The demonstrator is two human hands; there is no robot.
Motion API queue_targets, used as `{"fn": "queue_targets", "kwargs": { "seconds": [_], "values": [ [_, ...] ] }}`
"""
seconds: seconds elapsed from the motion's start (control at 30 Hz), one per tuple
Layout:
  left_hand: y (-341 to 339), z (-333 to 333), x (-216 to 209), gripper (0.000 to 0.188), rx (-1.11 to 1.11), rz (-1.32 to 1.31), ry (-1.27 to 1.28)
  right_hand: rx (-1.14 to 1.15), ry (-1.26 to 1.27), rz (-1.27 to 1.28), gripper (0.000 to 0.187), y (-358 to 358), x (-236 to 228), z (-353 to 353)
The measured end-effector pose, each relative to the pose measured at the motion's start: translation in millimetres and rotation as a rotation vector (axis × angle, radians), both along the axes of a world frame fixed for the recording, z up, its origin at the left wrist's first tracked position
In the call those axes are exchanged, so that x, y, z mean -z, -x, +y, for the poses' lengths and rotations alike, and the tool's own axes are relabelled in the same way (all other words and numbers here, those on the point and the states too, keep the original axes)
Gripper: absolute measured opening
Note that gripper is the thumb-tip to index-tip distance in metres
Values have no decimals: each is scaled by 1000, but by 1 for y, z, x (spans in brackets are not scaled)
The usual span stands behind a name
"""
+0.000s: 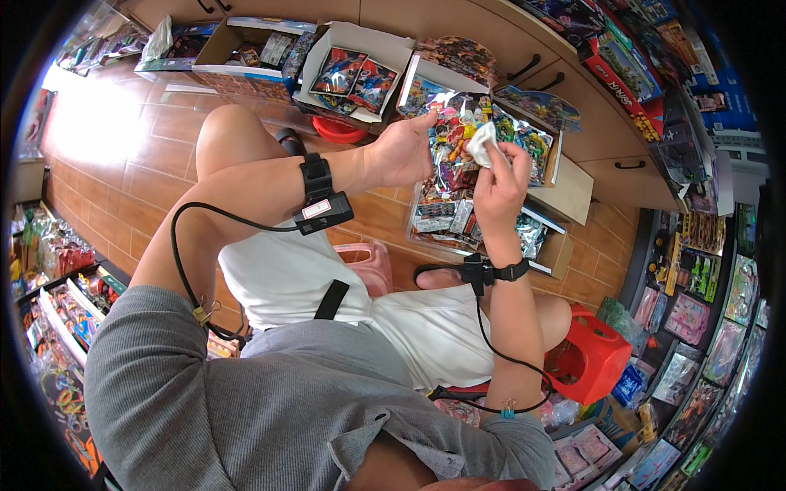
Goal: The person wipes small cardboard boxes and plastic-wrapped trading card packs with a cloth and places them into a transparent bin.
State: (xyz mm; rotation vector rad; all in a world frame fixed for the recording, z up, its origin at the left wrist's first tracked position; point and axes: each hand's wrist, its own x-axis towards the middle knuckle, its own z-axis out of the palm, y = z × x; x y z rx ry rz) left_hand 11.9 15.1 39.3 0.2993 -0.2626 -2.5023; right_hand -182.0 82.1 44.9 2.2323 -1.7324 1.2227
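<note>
My left hand [399, 153] is closed on the left edge of a shiny, colourful toy packet [450, 149], thumb on top. It holds the packet up in front of the open boxes by the cabinet. Crumpled white cloth or tissue [481, 144] is pinched in my right hand [502, 182], lying over the packet's right part. Whether the cloth presses on the surface I cannot tell. Below the packet sits a clear plastic container [415, 237] filled with more small packets. Both wrists wear black straps with small devices and cables.
An open white box [395, 42] of toy packets stands against the brown cabinet [393, 12], with other boxes alongside. A red stool [604, 352] is at my right, a pink stool [378, 270] between my legs. Shelves of packaged toys [688, 319] line the right side.
</note>
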Motion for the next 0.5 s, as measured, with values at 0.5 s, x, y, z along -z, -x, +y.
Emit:
{"fn": "queue_targets", "kwargs": {
  "seconds": [0.5],
  "values": [
    [12,24,25,49,-8,-461,376,-187,-29,-19,42,-34,-12,6]
  ]
}}
